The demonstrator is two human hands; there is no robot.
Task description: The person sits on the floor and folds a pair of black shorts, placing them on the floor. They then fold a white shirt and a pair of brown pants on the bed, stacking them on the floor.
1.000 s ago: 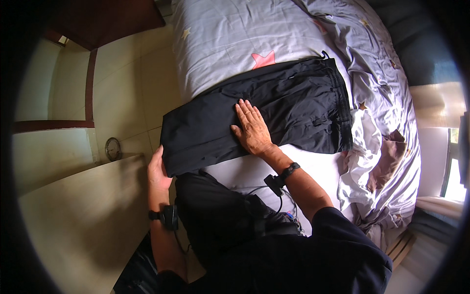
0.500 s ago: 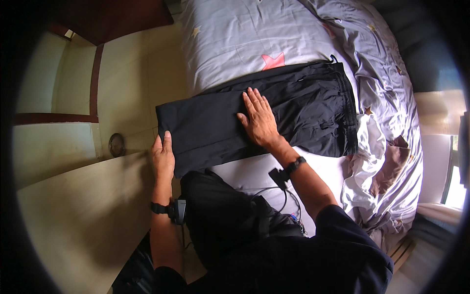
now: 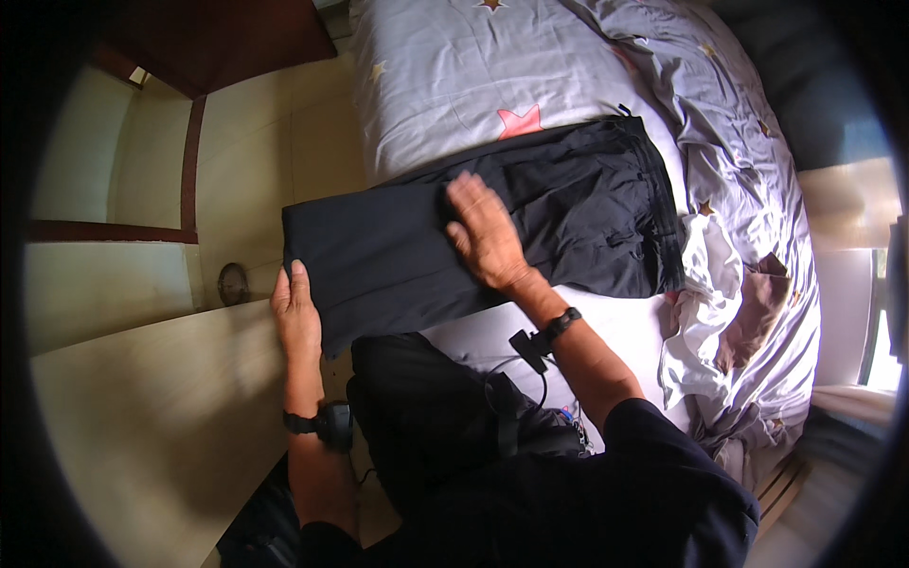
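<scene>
A pair of black trousers (image 3: 568,208) lies flat across a bed, with its leg ends hanging past the bed's left edge. My left hand (image 3: 297,317) grips the lower corner of the leg ends, fingers along the hem. My right hand (image 3: 485,232) rests palm down with fingers spread on the middle of the trousers. Both wrists wear black bands.
The bed (image 3: 445,76) has a grey sheet with star prints. A crumpled grey duvet (image 3: 748,237) and a white and brown cloth (image 3: 729,322) lie to the right. A pale wooden tabletop (image 3: 142,417) sits at lower left, over a cream tiled floor (image 3: 275,133).
My left hand rose from beside my body to the trouser hem and took hold of it. My right hand slid a little along the fabric.
</scene>
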